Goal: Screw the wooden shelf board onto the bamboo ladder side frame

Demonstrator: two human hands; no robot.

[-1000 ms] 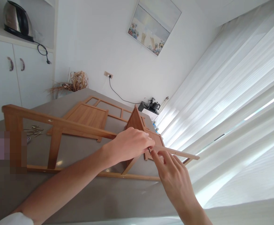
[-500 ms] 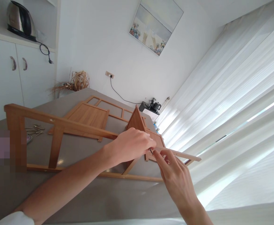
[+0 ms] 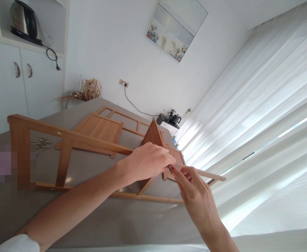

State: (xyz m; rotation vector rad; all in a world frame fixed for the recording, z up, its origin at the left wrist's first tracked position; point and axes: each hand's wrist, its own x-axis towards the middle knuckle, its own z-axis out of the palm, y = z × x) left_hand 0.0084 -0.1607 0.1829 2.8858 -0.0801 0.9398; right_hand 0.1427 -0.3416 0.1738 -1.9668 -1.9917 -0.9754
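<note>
A wooden frame (image 3: 95, 142) with long rails and short crosspieces stands on edge on the grey table. My left hand (image 3: 149, 159) is closed over its upper rail, the fingertips hidden beneath the palm. Just to the right, my right hand (image 3: 192, 185) pinches a small bent dark metal piece (image 3: 169, 169), which looks like a hex key, against the rail by the left fingertips. Its far end is hidden. A wooden panel (image 3: 153, 134) stands upright behind the left hand, close to the frame; whether they are joined I cannot tell.
Several loose bolts (image 3: 43, 143) lie on the grey table (image 3: 95, 224) at the left. Farther back are a flat wooden panel (image 3: 98, 132) and a ladder-like wooden frame (image 3: 124, 120). Another panel (image 3: 175, 155) lies to the right. White curtains (image 3: 269, 115) hang along the right side.
My right fingers have shifted very slightly around the small metal piece. My left hand keeps its place on the rail. The whole view has moved a little.
</note>
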